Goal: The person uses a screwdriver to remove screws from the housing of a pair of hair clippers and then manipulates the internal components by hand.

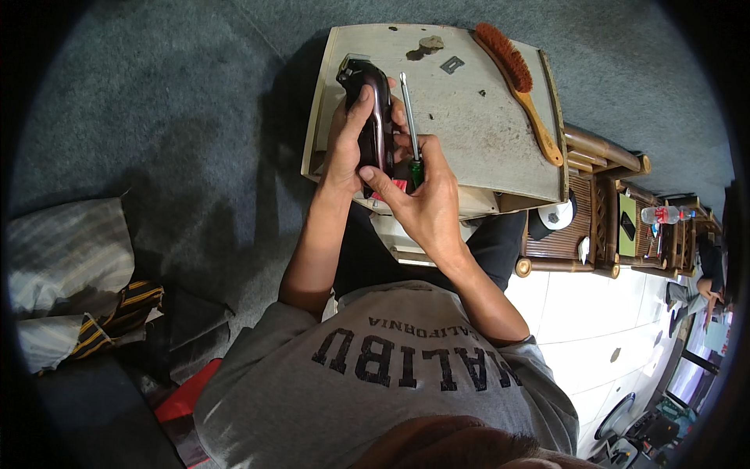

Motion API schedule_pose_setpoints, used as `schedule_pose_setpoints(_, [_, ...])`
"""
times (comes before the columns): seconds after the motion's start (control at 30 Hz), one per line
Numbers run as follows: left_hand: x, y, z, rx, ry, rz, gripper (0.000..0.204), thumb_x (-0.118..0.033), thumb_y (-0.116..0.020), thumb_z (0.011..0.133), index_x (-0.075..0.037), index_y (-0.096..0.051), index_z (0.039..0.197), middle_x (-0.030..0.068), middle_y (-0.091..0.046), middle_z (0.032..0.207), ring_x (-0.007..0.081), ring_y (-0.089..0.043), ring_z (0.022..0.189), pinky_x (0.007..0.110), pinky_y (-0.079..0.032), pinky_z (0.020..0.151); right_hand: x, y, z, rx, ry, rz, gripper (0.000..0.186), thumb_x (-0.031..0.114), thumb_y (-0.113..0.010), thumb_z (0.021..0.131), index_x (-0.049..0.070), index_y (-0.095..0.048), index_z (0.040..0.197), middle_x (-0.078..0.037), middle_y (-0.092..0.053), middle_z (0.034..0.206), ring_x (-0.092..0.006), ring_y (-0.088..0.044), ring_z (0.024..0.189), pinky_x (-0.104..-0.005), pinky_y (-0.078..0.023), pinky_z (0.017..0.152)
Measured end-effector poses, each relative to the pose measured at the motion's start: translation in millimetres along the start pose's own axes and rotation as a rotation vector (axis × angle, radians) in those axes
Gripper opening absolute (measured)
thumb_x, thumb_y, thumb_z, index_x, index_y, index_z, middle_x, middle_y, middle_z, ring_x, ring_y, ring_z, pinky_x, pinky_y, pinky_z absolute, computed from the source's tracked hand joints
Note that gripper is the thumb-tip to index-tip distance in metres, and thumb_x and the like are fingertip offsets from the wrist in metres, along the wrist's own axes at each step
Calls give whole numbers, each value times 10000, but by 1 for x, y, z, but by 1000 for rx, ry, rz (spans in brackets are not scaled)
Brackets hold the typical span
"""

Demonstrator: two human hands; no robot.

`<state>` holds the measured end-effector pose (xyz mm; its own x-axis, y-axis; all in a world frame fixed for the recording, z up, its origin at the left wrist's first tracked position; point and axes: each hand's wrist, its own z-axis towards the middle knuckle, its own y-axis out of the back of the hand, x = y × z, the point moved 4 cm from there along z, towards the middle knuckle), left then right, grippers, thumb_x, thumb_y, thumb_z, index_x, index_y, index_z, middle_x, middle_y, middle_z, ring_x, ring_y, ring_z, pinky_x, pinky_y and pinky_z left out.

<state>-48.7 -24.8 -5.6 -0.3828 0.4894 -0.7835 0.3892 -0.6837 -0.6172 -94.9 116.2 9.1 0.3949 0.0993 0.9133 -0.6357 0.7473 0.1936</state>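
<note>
A person's left hand point(344, 152) curls around a dark clipper point(373, 117) above a worn table point(469, 102); the right hand point(431, 207) closes on a screwdriver point(410, 117), thumb at the clipper. A brush point(522, 87) lies right. Beyond, bamboo furniture point(562, 267) bears a clear bottle point(660, 215), its contents indistinct.

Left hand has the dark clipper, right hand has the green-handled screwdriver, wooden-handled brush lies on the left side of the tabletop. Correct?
Not quite: the wooden-handled brush lies on the right side of the tabletop, per the head view. The rest stands: left hand has the dark clipper, right hand has the green-handled screwdriver.
</note>
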Motion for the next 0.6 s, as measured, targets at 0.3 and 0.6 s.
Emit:
schedule_pose_setpoints(0.3, [-5, -1, 5, 15, -45, -108, 466, -404, -650, 1057, -39, -545, 1328, 61, -590, 878, 187, -619, 803, 353, -526, 788, 2, 26, 1, -105, -125, 100, 266, 131, -772, 980, -30, -627, 1135, -105, -704, 892, -116, -615, 688, -282, -484, 606])
schedule_pose_setpoints(0.6, [-5, -1, 4, 51, -47, -200, 524, -469, -579, 1039, -14, -587, 1299, 41, -544, 875, 193, -548, 891, 333, -499, 828, -13, 0, 2, 159, -195, 226, 324, 235, -723, 1046, -54, -658, 1178, 10, -637, 784, -33, -504, 671, -241, -415, 574])
